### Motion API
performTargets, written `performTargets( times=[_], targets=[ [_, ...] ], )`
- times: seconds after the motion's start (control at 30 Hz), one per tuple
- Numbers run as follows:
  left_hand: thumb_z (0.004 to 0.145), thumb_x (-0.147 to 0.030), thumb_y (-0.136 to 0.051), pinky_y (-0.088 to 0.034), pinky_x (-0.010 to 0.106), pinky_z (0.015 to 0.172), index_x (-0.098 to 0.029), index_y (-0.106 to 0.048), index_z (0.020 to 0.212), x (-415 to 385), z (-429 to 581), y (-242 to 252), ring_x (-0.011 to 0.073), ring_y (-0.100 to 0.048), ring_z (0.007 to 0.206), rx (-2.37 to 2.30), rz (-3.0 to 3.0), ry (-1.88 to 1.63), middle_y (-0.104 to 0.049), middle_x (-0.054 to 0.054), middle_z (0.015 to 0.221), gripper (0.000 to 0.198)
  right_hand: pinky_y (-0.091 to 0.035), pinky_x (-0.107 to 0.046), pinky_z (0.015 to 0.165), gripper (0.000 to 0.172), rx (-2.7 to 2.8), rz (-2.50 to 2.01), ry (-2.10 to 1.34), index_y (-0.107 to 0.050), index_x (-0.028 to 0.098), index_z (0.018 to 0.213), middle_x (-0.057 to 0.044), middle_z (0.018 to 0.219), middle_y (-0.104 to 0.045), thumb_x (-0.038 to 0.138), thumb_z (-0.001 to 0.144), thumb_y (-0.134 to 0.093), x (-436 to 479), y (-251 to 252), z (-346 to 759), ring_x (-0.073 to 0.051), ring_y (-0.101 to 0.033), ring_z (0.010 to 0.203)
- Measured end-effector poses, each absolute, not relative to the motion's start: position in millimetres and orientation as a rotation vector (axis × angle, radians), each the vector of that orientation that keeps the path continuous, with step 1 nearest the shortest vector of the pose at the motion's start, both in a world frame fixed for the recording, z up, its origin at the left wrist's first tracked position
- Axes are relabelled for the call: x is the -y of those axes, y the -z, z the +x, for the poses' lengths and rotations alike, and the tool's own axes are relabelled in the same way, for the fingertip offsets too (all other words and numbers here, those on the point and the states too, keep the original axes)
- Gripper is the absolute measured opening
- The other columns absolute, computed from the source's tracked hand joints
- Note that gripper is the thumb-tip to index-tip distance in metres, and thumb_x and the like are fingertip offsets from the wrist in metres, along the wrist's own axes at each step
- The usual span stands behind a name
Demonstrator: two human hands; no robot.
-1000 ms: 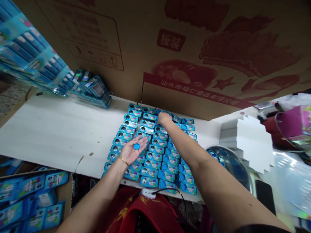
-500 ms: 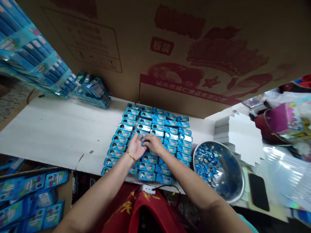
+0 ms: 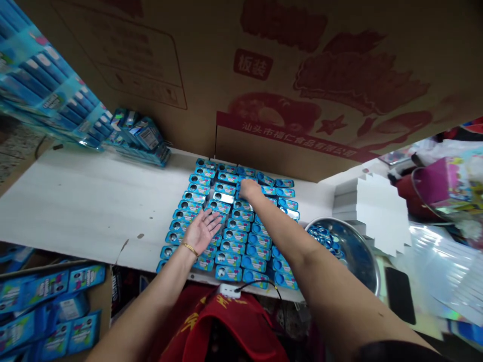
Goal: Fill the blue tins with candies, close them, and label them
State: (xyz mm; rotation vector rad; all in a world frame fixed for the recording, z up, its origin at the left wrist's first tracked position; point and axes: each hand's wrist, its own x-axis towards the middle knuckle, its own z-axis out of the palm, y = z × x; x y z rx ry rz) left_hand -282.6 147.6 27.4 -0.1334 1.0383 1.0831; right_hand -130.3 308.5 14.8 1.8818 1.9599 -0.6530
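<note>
Rows of small blue tins (image 3: 233,235) stand close together on the white table; many show a round dark or blue spot at one end. My left hand (image 3: 204,230), with a gold bangle at the wrist, is palm up and open over the left-hand rows, and I see nothing in it. Farther out, my right hand (image 3: 249,190) reaches down onto the middle rows with its fingers bent together. Its fingertips are hidden, so I cannot make out what they hold. A steel bowl (image 3: 362,251) of round blue and silver discs (image 3: 325,239) sits at the right, partly behind my right forearm.
A large cardboard box (image 3: 196,125) walls off the table's back. White card stacks (image 3: 381,216) and a black phone (image 3: 400,295) lie right. Blue packs (image 3: 145,136) stand at the back left; more blue packages (image 3: 49,311) fill a carton at lower left.
My hands, which were together over the tins, have parted. The right has moved away from me to the farther middle rows; the left has drawn back slightly left, its palm opened.
</note>
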Motion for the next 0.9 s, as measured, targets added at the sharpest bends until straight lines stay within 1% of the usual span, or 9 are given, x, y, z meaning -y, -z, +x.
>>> performTargets(
  times=[0.2,0.3,0.4,0.47,0.57,0.63,0.7,0.77,0.9],
  targets=[
    [0.078,-0.036,-0.053,-0.046,0.033,0.082,-0.017,-0.057,0.097,-140.3,-269.7,-38.2,0.0200,-0.059,0.093,-1.105,-0.019,-0.989,-0.059,0.011,0.106,0.028,-0.044,-0.030,0.073,0.042,-2.020,1.892,0.677,-0.061,0.012,0.099,-0.015,0.101,-0.062,0.019,0.059,-0.071,-302.4,-30.0,-132.4,-0.025,-0.058,0.094],
    [0.077,-0.034,-0.054,-0.047,0.031,0.079,-0.016,-0.058,0.096,-133.6,-274.7,-41.5,0.0194,-0.059,0.092,-1.116,0.030,-0.960,-0.060,0.011,0.105,0.026,-0.042,-0.026,0.074,0.037,-2.137,2.000,0.663,-0.055,0.018,0.107,-0.009,0.103,-0.061,0.031,0.073,-0.059,-268.6,-38.3,-84.1,-0.020,-0.056,0.094],
    [0.078,-0.031,-0.052,-0.047,0.030,0.076,-0.016,-0.059,0.094,-126.0,-286.4,-38.0,0.0178,-0.060,0.089,-1.149,0.016,-0.986,-0.062,0.010,0.100,0.023,-0.040,-0.027,0.078,0.033,-2.144,2.611,0.405,-0.054,0.017,0.106,-0.009,0.101,-0.060,0.036,0.084,-0.038,-204.0,-27.5,11.4,-0.017,-0.056,0.092],
    [0.079,-0.030,-0.052,-0.048,0.029,0.076,-0.015,-0.059,0.093,-122.0,-290.3,-34.7,0.0170,-0.061,0.087,-1.175,-0.005,-1.005,-0.062,0.010,0.097,0.021,-0.040,-0.033,0.080,0.042,-1.641,2.924,0.235,-0.052,0.013,0.108,-0.014,0.103,-0.058,0.043,0.082,-0.036,-155.5,-9.3,76.5,-0.024,-0.054,0.097],
    [0.078,-0.029,-0.053,-0.048,0.029,0.075,-0.015,-0.059,0.092,-118.5,-283.8,-33.7,0.0165,-0.062,0.084,-1.160,-0.009,-0.983,-0.063,0.009,0.094,0.021,-0.040,-0.040,0.077,0.081,-1.060,2.794,0.614,-0.042,0.005,0.121,-0.026,0.114,-0.049,0.061,0.064,-0.053,-101.6,26.6,131.5,-0.035,-0.049,0.104],
    [0.078,-0.030,-0.054,-0.048,0.029,0.074,-0.015,-0.059,0.092,-117.3,-273.8,-35.9,0.0166,-0.062,0.082,-1.134,0.002,-0.956,-0.063,0.010,0.094,0.022,-0.040,-0.041,0.080,0.086,-0.983,2.688,0.712,-0.033,0.008,0.129,-0.026,0.120,-0.043,0.064,0.065,-0.049,-86.9,47.7,134.3,-0.036,-0.047,0.108],
    [0.078,-0.030,-0.053,-0.048,0.029,0.073,-0.015,-0.059,0.092,-116.4,-263.4,-38.5,0.0166,-0.062,0.081,-1.119,0.010,-0.944,-0.064,0.010,0.093,0.021,-0.039,-0.042,0.082,0.077,-1.038,2.644,0.667,-0.032,0.013,0.130,-0.024,0.121,-0.042,0.060,0.070,-0.044,-85.5,61.3,123.5,-0.035,-0.047,0.109],
    [0.078,-0.030,-0.053,-0.048,0.029,0.073,-0.015,-0.059,0.091,-115.5,-255.3,-40.2,0.0165,-0.062,0.080,-1.115,0.014,-0.943,-0.064,0.010,0.092,0.021,-0.040,-0.041,0.082,0.064,-1.166,2.628,0.590,-0.038,0.015,0.125,-0.022,0.120,-0.043,0.052,0.073,-0.042,-88.2,67.6,114.3,-0.033,-0.050,0.106],
    [0.078,-0.030,-0.054,-0.048,0.029,0.071,-0.015,-0.059,0.090,-113.4,-246.9,-40.2,0.0158,-0.062,0.078,-1.116,0.025,-0.931,-0.064,0.010,0.089,0.021,-0.043,-0.037,0.080,0.037,-1.365,2.776,0.637,-0.054,0.018,0.105,-0.014,0.102,-0.057,0.034,0.073,-0.045,-81.3,70.7,126.0,-0.027,-0.056,0.097]
  ],
)
